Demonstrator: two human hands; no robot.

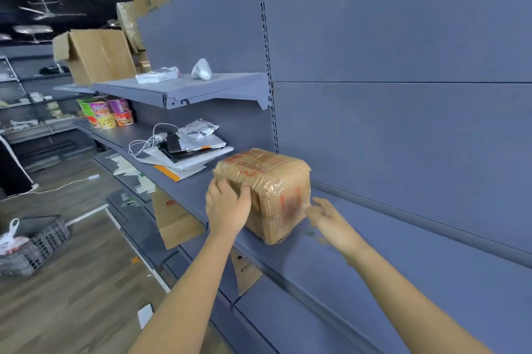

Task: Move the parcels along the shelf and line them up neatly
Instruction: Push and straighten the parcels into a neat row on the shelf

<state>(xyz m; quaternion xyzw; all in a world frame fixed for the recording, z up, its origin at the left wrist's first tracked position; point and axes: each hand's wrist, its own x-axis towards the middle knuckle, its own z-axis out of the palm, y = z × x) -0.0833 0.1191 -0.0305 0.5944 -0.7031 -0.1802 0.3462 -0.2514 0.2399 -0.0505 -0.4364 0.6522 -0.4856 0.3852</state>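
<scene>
Fingers [244, 191] of the left hand [227, 206] are curled over the near left edge of the brown cardboard parcel [270, 189], the one wrapped in clear tape with red print, so that side is gripped. The right hand [325, 218] is motion-blurred. Its fingers [312, 211] are loosely spread and hold nothing, with the tips right at the parcel's right face. Can't tell if they actually touch.

The parcel sits on the grey-blue metal shelf [374, 253], a bit skewed to the front edge, with its far corner close to the back panel [403, 123]. The shelf surface to its right is bare metal.

To the left on the same shelf, a little apart from the parcel:
- a loose pile of white and grey plastic mailer bags [195, 149] with a dark flat item in it
- a tangled white cable [141, 143] at the pile's left side
- stacked colourful instant-noodle cups [109, 114] further left

A shorter grey upper shelf [184, 91] carries two white wrapped packets [157, 77]. An open brown cardboard box [95, 54] stands beyond it. Another cardboard box [175, 218] is on the level below, under the left hand. A grey plastic basket [43, 241] is on the wood-look floor [72, 296] at far left.
</scene>
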